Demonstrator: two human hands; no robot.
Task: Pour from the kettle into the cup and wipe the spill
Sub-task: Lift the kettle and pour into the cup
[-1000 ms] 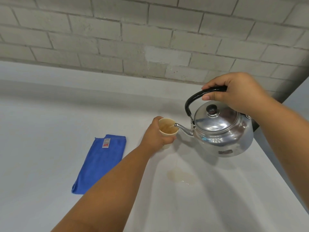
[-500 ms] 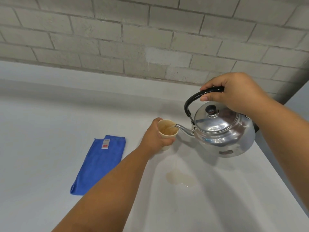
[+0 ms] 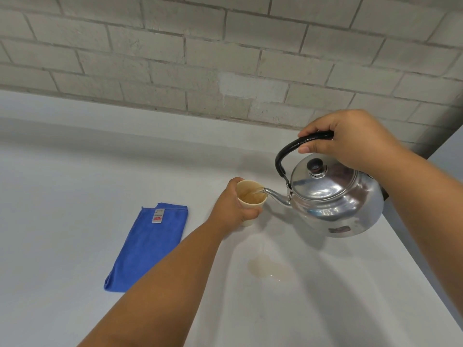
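A shiny metal kettle (image 3: 335,204) with a black handle hangs tilted to the left above the white table. My right hand (image 3: 350,141) grips its handle from above. Its spout reaches over the rim of a small paper cup (image 3: 250,196), and a thin stream of brownish liquid runs into the cup. My left hand (image 3: 233,209) is wrapped around the cup's left side and holds it on the table. A pale puddle of spilled liquid (image 3: 269,269) lies on the table in front of the cup. A folded blue cloth (image 3: 147,246) lies flat to the left.
The white table (image 3: 62,196) runs back to a grey brick wall (image 3: 225,58). Its right edge (image 3: 421,259) slants down just right of the kettle.
The kettle and both hands have barely moved. Liquid keeps running from the spout into the cup.
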